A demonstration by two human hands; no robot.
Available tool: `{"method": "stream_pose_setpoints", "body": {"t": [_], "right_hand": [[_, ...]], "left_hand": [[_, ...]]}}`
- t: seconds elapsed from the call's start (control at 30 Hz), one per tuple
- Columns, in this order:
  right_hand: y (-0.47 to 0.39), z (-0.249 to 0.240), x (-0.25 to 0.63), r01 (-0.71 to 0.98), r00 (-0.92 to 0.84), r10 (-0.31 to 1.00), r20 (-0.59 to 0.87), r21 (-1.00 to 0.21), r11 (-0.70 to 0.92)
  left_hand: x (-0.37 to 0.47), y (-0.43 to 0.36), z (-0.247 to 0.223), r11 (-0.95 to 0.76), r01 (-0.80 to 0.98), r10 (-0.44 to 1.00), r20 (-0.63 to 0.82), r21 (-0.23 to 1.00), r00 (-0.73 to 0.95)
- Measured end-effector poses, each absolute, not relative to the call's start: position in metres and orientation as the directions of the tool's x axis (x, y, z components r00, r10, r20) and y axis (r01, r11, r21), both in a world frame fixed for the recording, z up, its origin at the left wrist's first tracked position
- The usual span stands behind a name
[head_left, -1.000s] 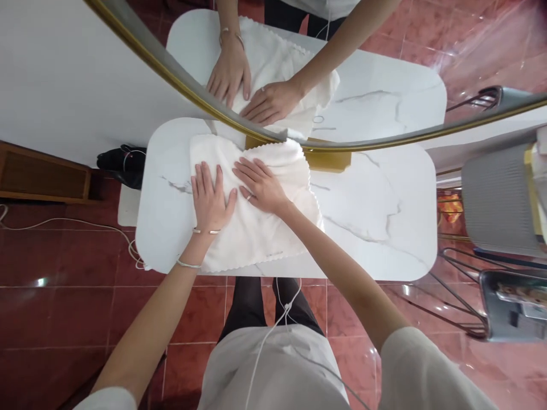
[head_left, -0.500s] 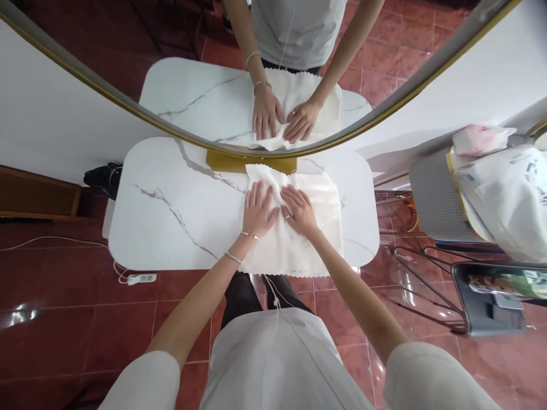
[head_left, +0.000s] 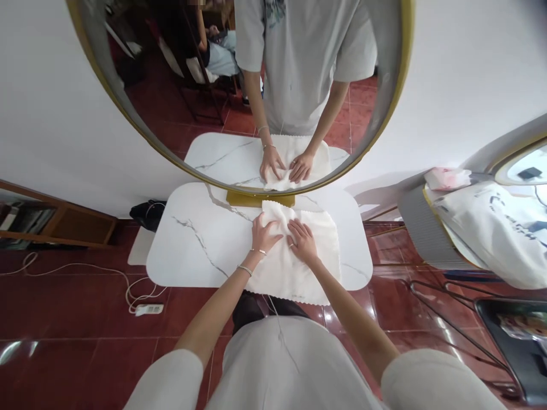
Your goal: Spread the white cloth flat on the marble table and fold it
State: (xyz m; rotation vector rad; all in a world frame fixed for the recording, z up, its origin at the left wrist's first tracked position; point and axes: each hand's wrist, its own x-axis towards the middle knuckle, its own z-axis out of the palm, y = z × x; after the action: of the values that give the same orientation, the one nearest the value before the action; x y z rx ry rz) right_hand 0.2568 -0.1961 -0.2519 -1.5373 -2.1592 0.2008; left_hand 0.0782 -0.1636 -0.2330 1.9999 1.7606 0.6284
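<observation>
A white cloth (head_left: 299, 273) with scalloped edges lies on the white marbled table (head_left: 183, 250), wrinkled near its far end and hanging slightly over the front edge. At its left side my left hand (head_left: 262, 234) has its fingers bent, gathering a fold of the cloth between thumb and fingers. My right hand (head_left: 302, 240) rests on the cloth just to the right, fingers stretched out and pressing flat. The raised fold runs between the two hands. Both hands and the cloth also appear in the round mirror (head_left: 299, 108).
The mirror's gold base (head_left: 260, 199) stands at the table's back. To the right are a grey ribbed cabinet (head_left: 421, 228) with a white bag (head_left: 491, 228) on it, and a black chair (head_left: 513, 341). A power strip (head_left: 149, 309) and cables lie on the red floor. A seated person shows in the mirror.
My left hand has gone from lying flat to bent fingers gathering the cloth. My right hand stays flat on it. The view has tilted up, showing more of the mirror.
</observation>
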Motion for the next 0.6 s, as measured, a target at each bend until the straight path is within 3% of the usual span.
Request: {"method": "stream_pose_setpoints", "body": {"t": [0.07, 0.13, 0.4, 0.5, 0.6], "right_hand": [[-0.196, -0.253, 0.256, 0.848, -0.253, 0.922, 0.293, -0.393, 0.357], [-0.195, -0.254, 0.253, 0.842, -0.242, 0.925, 0.293, -0.411, 0.350], [-0.206, -0.261, 0.238, 0.796, -0.114, 0.924, 0.365, -0.523, 0.305], [-0.209, -0.252, 0.248, 0.768, 0.053, 0.920, 0.389, -0.605, 0.212], [-0.208, -0.225, 0.269, 0.642, 0.294, 0.870, 0.395, -0.757, 0.126]], "left_hand": [[0.078, -0.156, -0.226, -0.028, 0.777, 0.999, 0.031, 0.628, 0.010], [0.075, -0.147, -0.216, -0.030, 0.758, 0.999, 0.003, 0.652, 0.037], [0.080, -0.134, -0.152, -0.338, 0.639, 0.894, 0.022, 0.691, 0.448], [0.100, -0.136, -0.112, -0.476, 0.568, 0.800, 0.063, 0.671, 0.596], [0.119, -0.137, -0.061, -0.669, 0.512, 0.664, 0.124, 0.539, 0.737]]}}
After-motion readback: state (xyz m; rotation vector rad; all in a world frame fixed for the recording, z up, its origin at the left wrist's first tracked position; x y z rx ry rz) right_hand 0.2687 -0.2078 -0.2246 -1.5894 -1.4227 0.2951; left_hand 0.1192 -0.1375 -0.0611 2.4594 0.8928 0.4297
